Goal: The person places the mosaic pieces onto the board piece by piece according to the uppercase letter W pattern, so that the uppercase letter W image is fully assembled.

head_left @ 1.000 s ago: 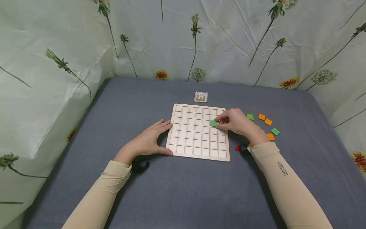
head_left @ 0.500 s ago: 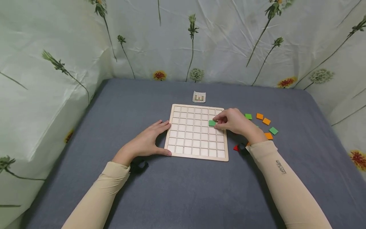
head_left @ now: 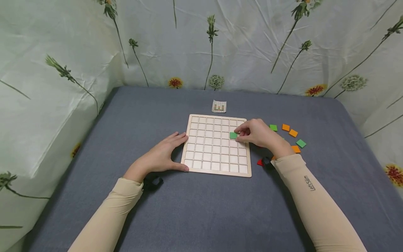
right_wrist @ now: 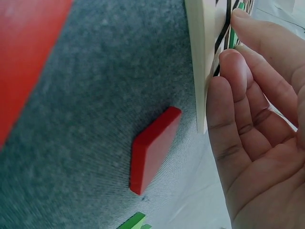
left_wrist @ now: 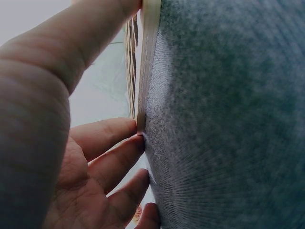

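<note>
A pale wooden grid board [head_left: 206, 150] lies on the grey cloth in the head view. My left hand [head_left: 160, 152] is spread along its left side, thumb at the near corner and fingertips at the edge. In the left wrist view the fingertips touch the board's rim [left_wrist: 149, 62]. Over the right part of the grid, my right hand [head_left: 259, 133] pinches a green square tile [head_left: 233, 135] between thumb and finger, at one of the cells. The right wrist view shows only a sliver of that green tile [right_wrist: 232, 38], partly hidden by the fingers.
Right of the board lie loose tiles: orange [head_left: 293, 133], green [head_left: 301, 143] and red [head_left: 260, 162], some hidden beneath the right forearm. A red tile [right_wrist: 156, 152] lies close to the board in the right wrist view. Behind the board is a small patterned card [head_left: 219, 106].
The view has shifted slightly. Both hands keep their places on the board, and the green tile stays in the right hand's fingers at the same cell.
</note>
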`<state>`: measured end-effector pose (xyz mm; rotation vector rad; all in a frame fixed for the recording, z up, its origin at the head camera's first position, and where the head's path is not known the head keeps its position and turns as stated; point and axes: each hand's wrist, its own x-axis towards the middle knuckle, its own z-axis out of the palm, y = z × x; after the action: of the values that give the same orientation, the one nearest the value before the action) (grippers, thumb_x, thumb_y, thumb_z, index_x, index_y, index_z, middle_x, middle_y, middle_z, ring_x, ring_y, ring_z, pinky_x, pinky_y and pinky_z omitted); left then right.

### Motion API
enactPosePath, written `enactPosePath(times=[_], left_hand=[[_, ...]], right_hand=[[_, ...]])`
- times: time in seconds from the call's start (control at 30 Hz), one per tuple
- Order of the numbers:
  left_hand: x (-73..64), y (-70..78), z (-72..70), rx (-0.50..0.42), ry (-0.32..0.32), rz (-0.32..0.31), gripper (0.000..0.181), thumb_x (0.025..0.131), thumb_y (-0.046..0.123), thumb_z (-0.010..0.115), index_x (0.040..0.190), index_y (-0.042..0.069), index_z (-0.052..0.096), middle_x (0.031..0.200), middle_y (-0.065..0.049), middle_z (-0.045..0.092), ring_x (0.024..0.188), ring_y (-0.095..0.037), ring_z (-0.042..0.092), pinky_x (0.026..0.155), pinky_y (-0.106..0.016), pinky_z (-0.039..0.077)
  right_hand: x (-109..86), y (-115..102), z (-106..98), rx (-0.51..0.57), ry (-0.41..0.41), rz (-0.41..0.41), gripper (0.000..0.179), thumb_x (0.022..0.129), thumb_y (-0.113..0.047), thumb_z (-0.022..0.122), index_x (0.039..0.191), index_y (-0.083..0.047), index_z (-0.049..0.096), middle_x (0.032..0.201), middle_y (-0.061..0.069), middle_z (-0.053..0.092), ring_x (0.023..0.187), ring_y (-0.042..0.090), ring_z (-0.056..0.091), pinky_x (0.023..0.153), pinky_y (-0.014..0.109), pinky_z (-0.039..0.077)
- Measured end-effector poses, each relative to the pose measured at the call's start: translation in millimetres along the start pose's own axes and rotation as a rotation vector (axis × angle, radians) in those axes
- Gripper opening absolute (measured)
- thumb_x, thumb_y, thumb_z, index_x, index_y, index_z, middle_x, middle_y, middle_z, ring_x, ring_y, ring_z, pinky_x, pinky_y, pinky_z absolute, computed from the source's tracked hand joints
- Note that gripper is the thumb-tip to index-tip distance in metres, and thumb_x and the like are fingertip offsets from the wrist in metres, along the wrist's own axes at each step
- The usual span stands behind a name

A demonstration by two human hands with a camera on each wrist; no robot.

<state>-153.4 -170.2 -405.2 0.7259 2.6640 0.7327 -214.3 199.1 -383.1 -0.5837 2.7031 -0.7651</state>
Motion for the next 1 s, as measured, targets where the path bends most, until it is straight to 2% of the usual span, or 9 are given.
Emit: enactPosePath(times=[0.2,0.33,0.47,0.63,0.87,1.0], left_hand=[[0.3,0.6,-0.6,0.005,-0.001,-0.004,0.116,0.076,0.051,0.096,0.168,0.010,0.037,0.178,-0.008,0.030,0.168,-0.037,0.017,0.134,-0.060,0.024],[0.4,1.2,-1.0,0.007,-0.005,-0.003,0.117,0.077,0.051,0.096,0.168,0.010,0.037,0.178,-0.008,0.030,0.168,-0.037,0.017,0.134,-0.060,0.024],[-0.2,1.5,-1.0,0.007,-0.007,-0.006,0.117,0.077,0.051,0.096,0.168,0.009,0.036,0.178,-0.008,0.030,0.168,-0.037,0.017,0.134,-0.060,0.024],[-1.2,2.1,-0.9,0.006,-0.008,-0.008,0.116,0.077,0.050,0.096,0.168,0.009,0.037,0.178,-0.009,0.031,0.168,-0.037,0.018,0.133,-0.060,0.025],[-1.1,2.1,-0.3,0.008,-0.005,-0.007,0.116,0.077,0.050,0.096,0.168,0.008,0.037,0.177,-0.010,0.031,0.168,-0.038,0.019,0.133,-0.060,0.025],[-1.3,2.3,-0.5,0.003,-0.007,-0.009,0.116,0.077,0.049,0.096,0.168,0.008,0.037,0.177,-0.009,0.031,0.168,-0.037,0.018,0.133,-0.060,0.025]], right_hand=[[-0.4,-0.5,-1.9,0.005,0.005,-0.004,0.036,0.093,-0.019,0.086,0.125,-0.002,0.079,0.090,0.006,0.075,0.075,0.016,0.061,0.067,0.028,0.049],[-2.3,1.1,-6.7,0.026,0.030,-0.013,0.042,0.092,-0.021,0.087,0.129,-0.002,0.077,0.091,0.006,0.076,0.077,0.016,0.065,0.070,0.029,0.052],[-6.5,4.1,-14.7,0.043,0.057,0.007,0.045,0.094,-0.022,0.086,0.134,-0.005,0.075,0.100,0.008,0.077,0.087,0.019,0.070,0.081,0.034,0.057],[-16.9,11.6,-26.2,0.067,0.112,0.053,0.049,0.096,-0.028,0.083,0.139,-0.007,0.072,0.113,0.012,0.075,0.102,0.026,0.070,0.090,0.042,0.058],[-34.0,27.1,-45.5,0.103,0.198,0.104,0.053,0.098,-0.036,0.081,0.143,-0.010,0.070,0.134,0.016,0.070,0.121,0.032,0.064,0.099,0.048,0.053],[-41.7,38.1,-54.8,0.156,0.234,0.150,0.056,0.099,-0.035,0.080,0.146,-0.008,0.067,0.144,0.018,0.065,0.132,0.036,0.059,0.111,0.054,0.049]])
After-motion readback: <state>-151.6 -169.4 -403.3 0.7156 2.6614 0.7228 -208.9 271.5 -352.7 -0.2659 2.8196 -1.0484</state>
